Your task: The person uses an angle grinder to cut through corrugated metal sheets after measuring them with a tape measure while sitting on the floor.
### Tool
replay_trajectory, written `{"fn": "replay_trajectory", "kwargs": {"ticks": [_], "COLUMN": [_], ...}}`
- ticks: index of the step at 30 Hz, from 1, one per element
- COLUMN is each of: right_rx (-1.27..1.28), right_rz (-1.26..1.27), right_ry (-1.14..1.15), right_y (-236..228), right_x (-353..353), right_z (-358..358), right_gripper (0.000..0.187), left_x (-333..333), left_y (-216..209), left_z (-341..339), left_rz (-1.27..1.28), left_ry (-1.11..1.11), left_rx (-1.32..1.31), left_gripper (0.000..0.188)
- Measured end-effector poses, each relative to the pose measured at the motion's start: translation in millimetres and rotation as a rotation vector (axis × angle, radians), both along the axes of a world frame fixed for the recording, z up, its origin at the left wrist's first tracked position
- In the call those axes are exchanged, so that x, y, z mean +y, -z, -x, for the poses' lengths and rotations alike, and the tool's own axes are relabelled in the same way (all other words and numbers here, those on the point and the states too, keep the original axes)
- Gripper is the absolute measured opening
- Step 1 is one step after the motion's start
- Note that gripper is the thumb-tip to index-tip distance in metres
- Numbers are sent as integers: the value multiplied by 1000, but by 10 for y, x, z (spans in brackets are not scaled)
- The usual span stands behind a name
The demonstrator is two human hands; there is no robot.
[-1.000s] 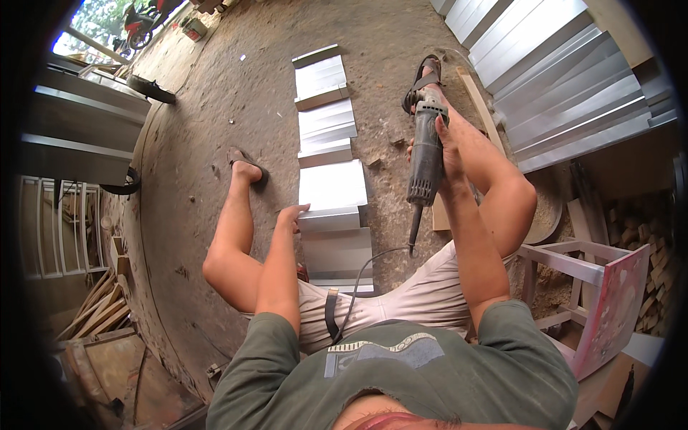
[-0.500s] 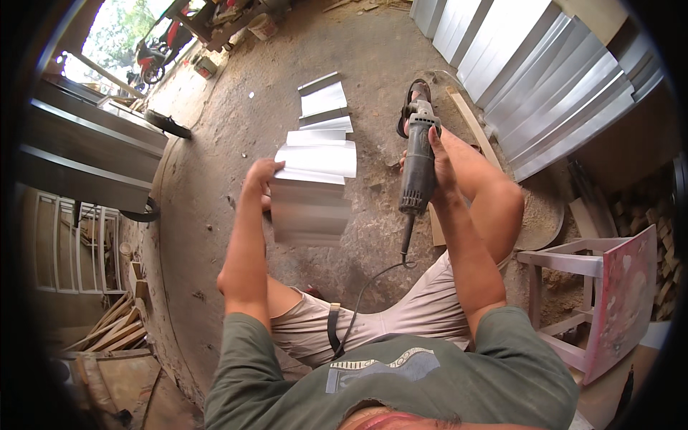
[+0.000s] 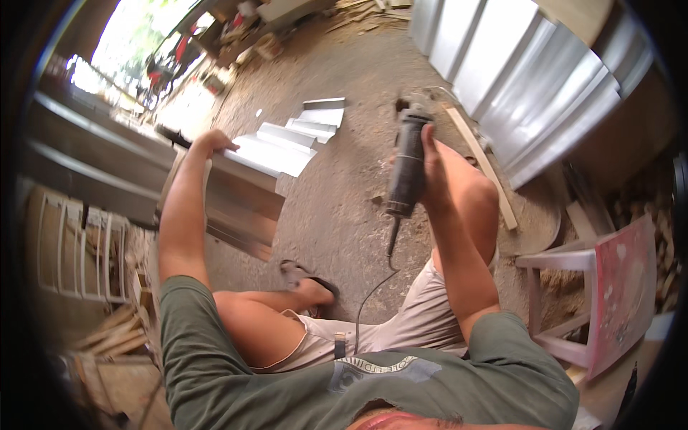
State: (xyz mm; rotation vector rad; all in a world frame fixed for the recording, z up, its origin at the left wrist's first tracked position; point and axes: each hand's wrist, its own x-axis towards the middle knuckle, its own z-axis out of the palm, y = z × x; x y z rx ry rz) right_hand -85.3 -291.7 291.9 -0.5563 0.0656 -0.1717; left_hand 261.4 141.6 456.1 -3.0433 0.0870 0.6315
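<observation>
The left hand [image 3: 213, 145] grips a ribbed metal sheet [image 3: 271, 152]; the right hand [image 3: 433, 172] wraps round a grinder [image 3: 407, 161]; the far bucket's [image 3: 269, 48] contents are blurred.

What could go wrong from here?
1. The bare left hand grips the metal sheet at its edge; if the sheet slips, it may cut the fingers.
2. The right hand holds the angle grinder beside the bare right leg; an accidental start might injure it, though I can't tell whether a disc is fitted.
3. The cord runs slack toward the lap and could snag.
</observation>
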Motion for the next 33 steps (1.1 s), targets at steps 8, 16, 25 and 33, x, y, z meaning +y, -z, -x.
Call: {"fn": "replay_trajectory", "kwargs": {"ticks": [8,16,25,33], "right_rx": [113,297,337,407], "right_rz": [32,247,183,301], "right_ry": [-95,-292,-319,-283], "right_y": [235,657,880,901], "right_x": [277,714,1162,1167], "right_z": [-69,-284,-401,-409], "right_gripper": [70,72,68,64], "left_x": [1866,3253,785,562], "left_y": [933,3122,4397,4593], "left_z": [841,2263,2794,2519], "left_rz": [135,-253,319,176], "left_ry": [-163,-335,-9,30], "left_rx": [252,-409,-357,-137], "left_gripper": [42,66,95,93]}}
